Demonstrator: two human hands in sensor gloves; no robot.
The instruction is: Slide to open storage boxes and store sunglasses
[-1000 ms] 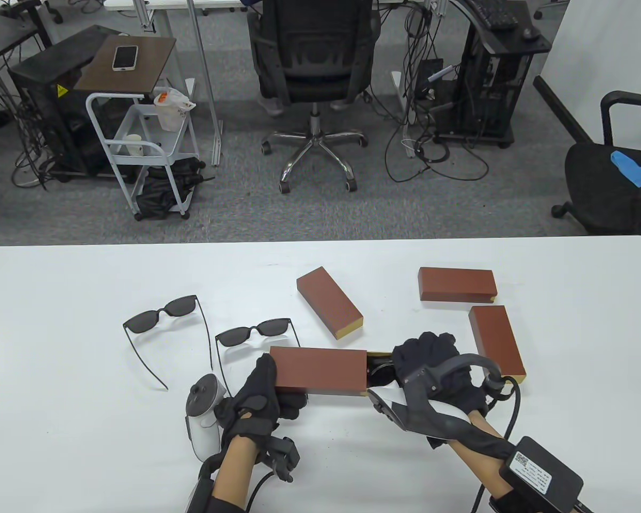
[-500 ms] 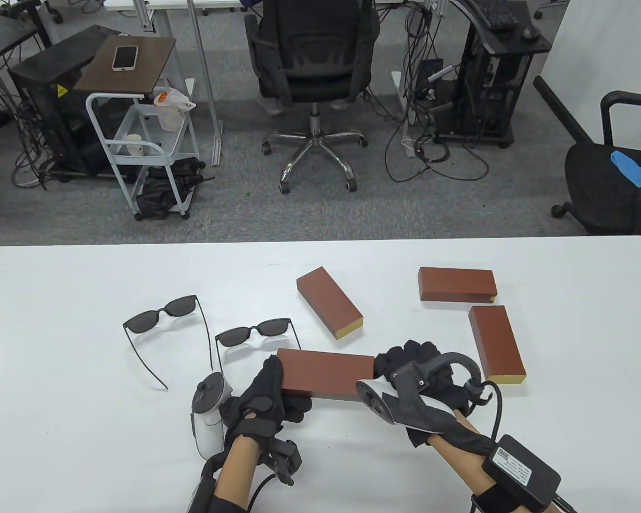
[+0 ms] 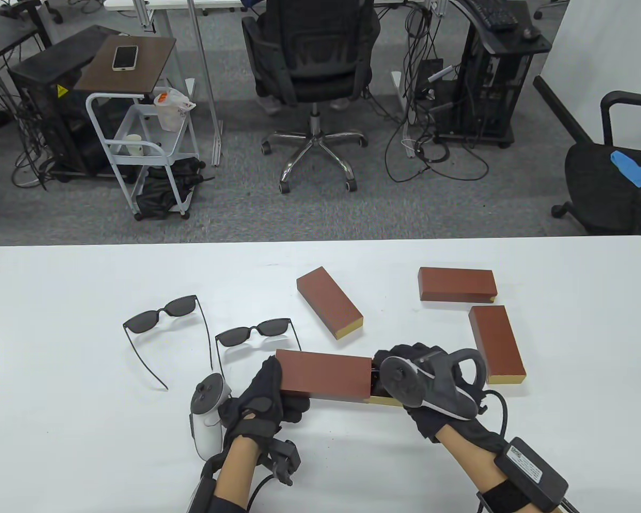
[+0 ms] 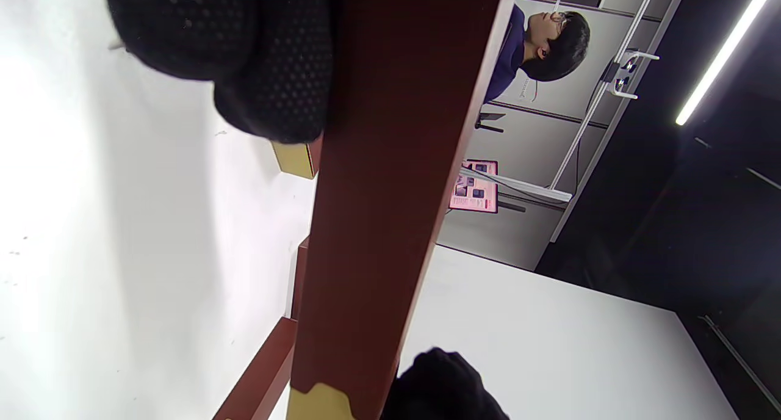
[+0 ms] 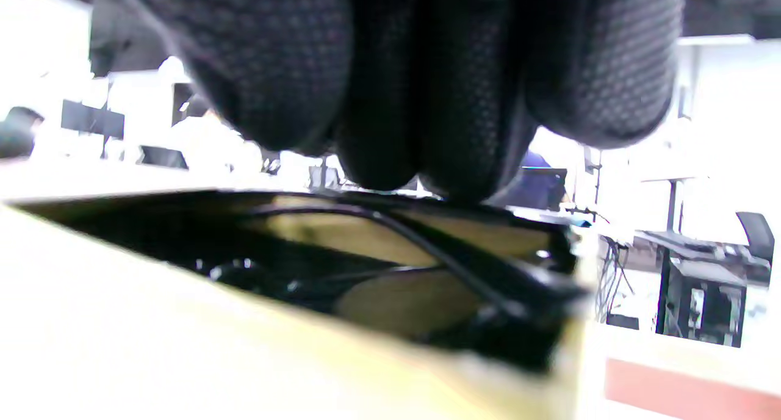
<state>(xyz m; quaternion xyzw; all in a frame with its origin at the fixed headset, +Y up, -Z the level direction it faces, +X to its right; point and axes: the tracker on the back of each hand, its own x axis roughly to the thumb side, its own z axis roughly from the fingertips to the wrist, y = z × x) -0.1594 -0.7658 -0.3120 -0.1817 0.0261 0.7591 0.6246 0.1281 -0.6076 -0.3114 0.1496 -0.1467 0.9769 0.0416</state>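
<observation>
Your left hand fingers curl round the storage box end; your right hand fingers, pressed together, sit over its slightly protruding tray holding sunglasses.

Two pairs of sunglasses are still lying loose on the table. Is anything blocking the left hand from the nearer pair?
Nothing lies between them on the table. The nearer sunglasses sit just beyond the left hand with bare table around them. But that hand grips the brown box, so it would need to let go first.
</observation>
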